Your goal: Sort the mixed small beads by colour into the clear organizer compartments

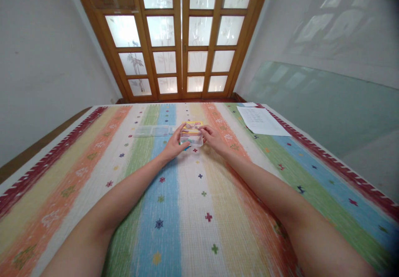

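Note:
A small clear plastic box [195,140] with a yellow label or card [195,123] at its far side is held just over the striped tablecloth. My left hand [175,146] grips the box's left side, thumb at the near edge and fingers toward the far corner. At the right side of the box, my right hand [213,138] is closed with its fingertips pinched at the box's edge. The contents of the box are too small to make out. A bit of blue shows beneath its near left corner.
Left of my hands lies a long clear plastic case [152,131] with compartments. White printed sheets [263,121] lie at the table's far right. The patterned tablecloth [158,243] covers the table. Beyond it stand wooden doors with glass panes [182,61]; a glass panel [311,98] leans along the right wall.

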`<state>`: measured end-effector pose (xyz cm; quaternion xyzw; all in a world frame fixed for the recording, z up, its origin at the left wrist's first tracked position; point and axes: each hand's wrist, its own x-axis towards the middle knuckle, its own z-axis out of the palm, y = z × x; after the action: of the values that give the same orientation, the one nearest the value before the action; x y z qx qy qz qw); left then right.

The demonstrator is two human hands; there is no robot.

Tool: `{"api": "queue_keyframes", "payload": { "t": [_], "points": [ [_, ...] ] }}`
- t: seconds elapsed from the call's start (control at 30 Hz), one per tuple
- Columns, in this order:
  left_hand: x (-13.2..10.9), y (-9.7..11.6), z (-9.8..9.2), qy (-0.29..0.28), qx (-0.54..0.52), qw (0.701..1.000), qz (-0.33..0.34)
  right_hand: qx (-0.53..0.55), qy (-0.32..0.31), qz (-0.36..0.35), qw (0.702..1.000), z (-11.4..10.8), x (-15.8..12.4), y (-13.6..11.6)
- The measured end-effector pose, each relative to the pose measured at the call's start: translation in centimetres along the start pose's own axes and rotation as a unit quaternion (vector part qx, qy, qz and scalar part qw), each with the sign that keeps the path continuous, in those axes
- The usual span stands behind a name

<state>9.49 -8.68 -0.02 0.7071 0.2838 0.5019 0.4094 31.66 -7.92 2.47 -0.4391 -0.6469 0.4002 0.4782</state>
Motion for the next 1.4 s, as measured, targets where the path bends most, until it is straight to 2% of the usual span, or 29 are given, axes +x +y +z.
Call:
{"api": "queue_keyframes", "payload": {
  "t": [0.13,0.27,0.5,0.6,0.7,0.83,0.93,1.03,1.1,1.27,1.4],
  "points": [
    [-0.3,0.4,0.3,-0.017,0.022,1.000,-0.015,-0.026,0.016,-0.002,1.000,-0.2,0.1,0.0],
    [-0.4,0.3,-0.1,0.011,0.054,0.998,-0.020,-0.031,0.043,-0.005,0.999,-1.4,0.9,1.1],
    [-0.1,0.0,-1.6,0.082,0.161,0.983,-0.014,-0.038,0.147,0.039,0.988,-7.1,3.5,5.7],
    [0.0,-0.1,-2.1,0.091,0.211,0.973,-0.005,-0.102,0.196,0.052,0.974,-9.3,4.1,7.5],
    [0.0,-0.1,-2.3,0.099,0.231,0.968,-0.006,-0.192,0.208,0.067,0.957,-10.4,4.4,8.6],
    [0.0,-0.2,-2.4,0.098,0.241,0.965,-0.013,-0.308,0.225,0.076,0.921,-11.0,4.4,8.9],
    [0.0,-0.1,-2.3,0.091,0.249,0.964,-0.016,-0.333,0.271,0.075,0.900,-11.1,4.1,8.2],
    [-0.1,0.0,-2.2,0.086,0.254,0.963,-0.023,-0.348,0.300,0.033,0.888,-10.5,3.5,6.9],
    [-0.1,-0.1,-2.2,0.085,0.256,0.963,-0.023,-0.368,0.264,-0.001,0.892,-9.7,3.1,6.0],
    [-0.1,-0.3,-2.4,0.085,0.253,0.964,-0.011,-0.443,0.087,-0.071,0.889,-7.1,2.2,4.4],
    [0.0,-0.5,-2.4,0.084,0.254,0.963,-0.009,-0.463,-0.021,-0.105,0.880,-6.6,1.9,4.4]
  ]
}}
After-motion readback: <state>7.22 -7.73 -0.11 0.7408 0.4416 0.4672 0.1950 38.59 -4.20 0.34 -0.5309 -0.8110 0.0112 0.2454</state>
